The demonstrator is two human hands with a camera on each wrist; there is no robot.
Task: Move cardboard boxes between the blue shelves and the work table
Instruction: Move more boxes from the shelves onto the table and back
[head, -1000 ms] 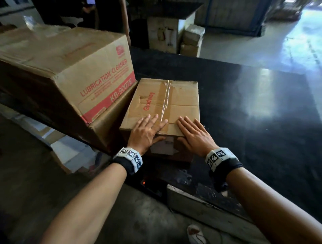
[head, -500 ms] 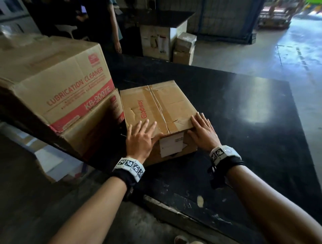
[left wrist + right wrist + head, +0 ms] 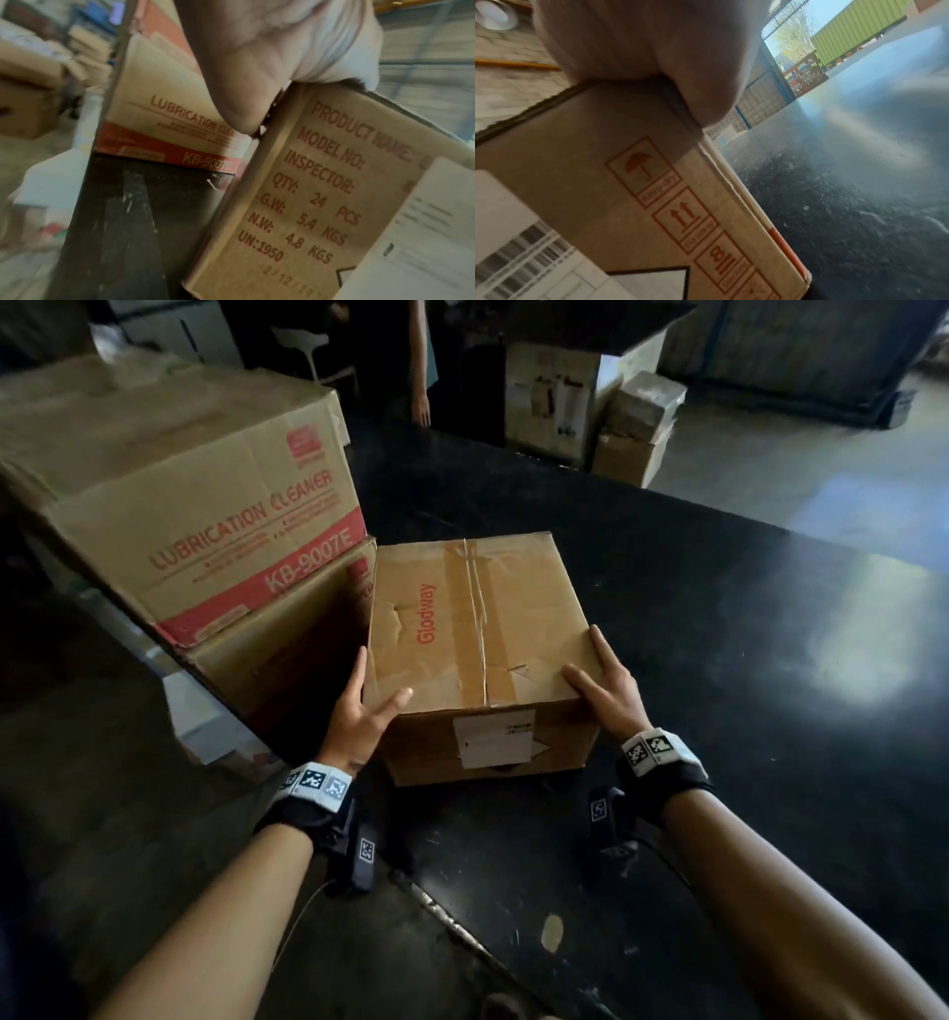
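A taped brown Glodway box (image 3: 477, 618) sits on the black work table (image 3: 719, 711), close beside two stacked Lubrication Cleaner boxes (image 3: 205, 505). My left hand (image 3: 359, 711) holds its near left corner, thumb on top and fingers down the left side. On the near right corner my right hand (image 3: 606, 685) holds the same way. The left wrist view shows my left hand (image 3: 257, 50) over the printed side of the box (image 3: 295, 192). The right wrist view shows my right hand (image 3: 641, 40) over the top edge of the box (image 3: 603, 162). Most fingertips are hidden.
The lower Lubrication Cleaner box (image 3: 287, 649) overhangs the table's left edge. A person (image 3: 405, 361) stands at the far end. More cardboard boxes (image 3: 637, 428) sit on the floor beyond. Bare tabletop (image 3: 847, 182) stretches to the right. The chipped front edge (image 3: 462, 922) is near me.
My hands have moved from lying flat on the box top to holding its near corners. The box has slid further onto the table and turned.
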